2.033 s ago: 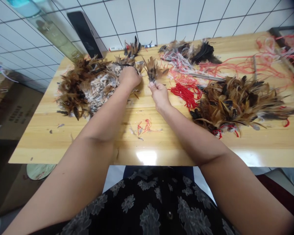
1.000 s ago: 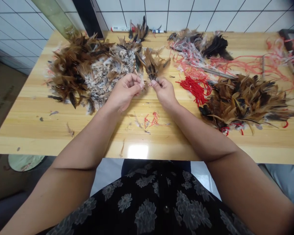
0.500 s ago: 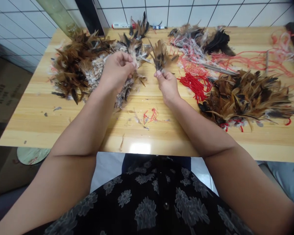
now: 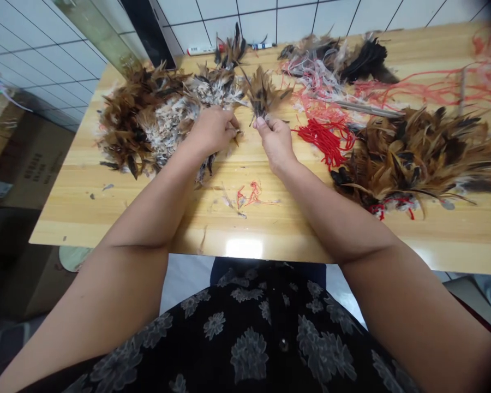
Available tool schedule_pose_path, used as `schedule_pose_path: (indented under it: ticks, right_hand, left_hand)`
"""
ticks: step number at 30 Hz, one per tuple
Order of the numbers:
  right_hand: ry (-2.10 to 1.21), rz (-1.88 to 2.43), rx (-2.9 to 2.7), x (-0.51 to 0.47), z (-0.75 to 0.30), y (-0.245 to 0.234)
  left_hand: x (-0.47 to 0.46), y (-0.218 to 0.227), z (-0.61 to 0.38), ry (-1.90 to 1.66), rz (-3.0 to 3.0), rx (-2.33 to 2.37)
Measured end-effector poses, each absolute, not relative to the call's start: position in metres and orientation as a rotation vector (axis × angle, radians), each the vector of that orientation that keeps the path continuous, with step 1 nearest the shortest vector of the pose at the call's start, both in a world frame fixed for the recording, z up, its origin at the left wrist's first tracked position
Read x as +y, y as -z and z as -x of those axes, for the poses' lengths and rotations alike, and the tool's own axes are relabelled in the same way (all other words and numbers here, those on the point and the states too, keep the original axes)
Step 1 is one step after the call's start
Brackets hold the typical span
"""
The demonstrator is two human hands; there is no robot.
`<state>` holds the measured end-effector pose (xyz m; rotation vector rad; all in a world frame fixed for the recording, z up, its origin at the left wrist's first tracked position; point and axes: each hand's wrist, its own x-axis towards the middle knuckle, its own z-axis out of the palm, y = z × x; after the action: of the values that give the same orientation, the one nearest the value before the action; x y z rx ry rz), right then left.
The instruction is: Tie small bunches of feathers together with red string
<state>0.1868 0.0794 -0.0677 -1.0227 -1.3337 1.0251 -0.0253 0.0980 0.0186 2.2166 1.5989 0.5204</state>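
My right hand (image 4: 277,141) pinches the lower ends of a small bunch of brown and black feathers (image 4: 263,93) between thumb and fingers, its tips fanned away from me. Left of it, my left hand (image 4: 216,130) rests low at the right edge of a heap of loose feathers (image 4: 169,123), brown on the left and fluffy grey-white nearer the hand. The fingers of that hand are curled together, and their tips are partly hidden, so what they hold cannot be made out. Dark feather ends show just beside them.
On the wooden table (image 4: 143,229) lie a bundle of red strings (image 4: 325,139), a big brown feather pile (image 4: 417,158), and tangled pink and white strands (image 4: 317,76). Red thread scraps (image 4: 251,194) lie in front. Markers (image 4: 204,50) sit by the tiled wall. Cardboard boxes (image 4: 36,164) stand at left.
My left hand has come down and slightly right, from a raised pinch with pale fluff to the heap's edge. My right hand keeps the feather bunch almost in place. The view has shifted slightly.
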Motion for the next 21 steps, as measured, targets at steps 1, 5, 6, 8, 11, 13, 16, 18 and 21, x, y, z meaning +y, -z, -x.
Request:
schedule_pose_path:
  ticks: [1, 5, 6, 8, 11, 13, 16, 18, 21]
  right_hand:
    - [-1.052, 1.037, -1.311, 0.078, -0.186, 0.065]
    - [-1.082, 1.104, -1.270, 0.074, -0.185, 0.056]
    - [-1.077, 1.111, -1.275, 0.074, -0.185, 0.056]
    - [-1.071, 1.108, -1.289, 0.074, -0.184, 0.057]
    - [-1.069, 1.098, -1.304, 0.076, -0.185, 0.061]
    - [-1.081, 1.102, -1.304, 0.075, -0.185, 0.062]
    - [-1.109, 1.108, -1.293, 0.070, -0.185, 0.057]
    - [-1.141, 1.093, -1.284, 0.062, -0.184, 0.051]
    - [-1.215, 1.063, -1.259, 0.047, -0.180, 0.038]
  left_hand:
    - [0.103, -0.013, 0.027, -0.563, -2.207, 1.574]
    - [0.121, 0.001, 0.034, -0.757, -2.139, 1.528]
    - [0.124, 0.003, 0.037, -0.834, -2.101, 1.506]
    - [0.127, 0.006, 0.043, -1.007, -1.979, 1.419]
    - [0.118, 0.007, 0.052, -1.221, -1.715, 1.205]
    - [0.100, 0.006, 0.054, -1.284, -1.553, 1.088]
    - [0.064, -0.001, 0.049, -1.304, -1.382, 1.014]
    - [0.041, -0.006, 0.041, -1.326, -1.299, 1.005]
    - [0.016, -0.013, 0.026, -1.361, -1.153, 1.003]
